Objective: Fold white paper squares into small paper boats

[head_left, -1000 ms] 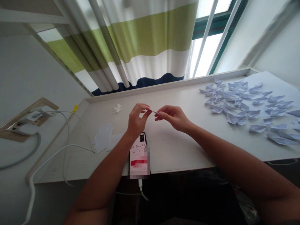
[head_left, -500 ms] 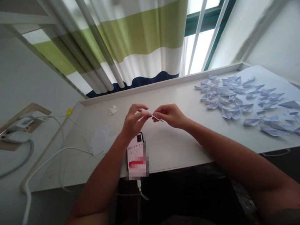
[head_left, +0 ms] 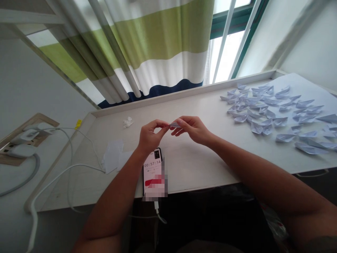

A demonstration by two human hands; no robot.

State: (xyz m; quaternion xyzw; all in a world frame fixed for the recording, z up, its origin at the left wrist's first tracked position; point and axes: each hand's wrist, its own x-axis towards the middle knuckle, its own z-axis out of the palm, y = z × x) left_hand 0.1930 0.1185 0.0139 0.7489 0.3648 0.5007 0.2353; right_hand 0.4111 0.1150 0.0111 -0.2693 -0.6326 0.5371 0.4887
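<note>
A small folded piece of white paper [head_left: 174, 124] is held between both hands above the middle of the white table. My left hand [head_left: 152, 133] pinches its left end between thumb and forefinger. My right hand [head_left: 191, 129] grips the right side, with the thumb on top and the lower fingers curled beneath. Part of the paper is hidden by the fingers. Many folded paper boats [head_left: 259, 105] lie spread over the right side of the table, apart from my hands.
Below my left wrist a phone [head_left: 153, 174] showing a timer lies by the front edge, a white cable [head_left: 157, 208] plugged in. Loose paper sheets [head_left: 112, 156] and a crumpled tissue [head_left: 128, 122] lie to the left. Cords run from a wall socket [head_left: 22, 138]. A curtain [head_left: 158, 42] hangs behind.
The folded paper has turned in my fingers and shows more of a flat face. My left fingers have closed into a tighter pinch on its end. The view has shifted slightly.
</note>
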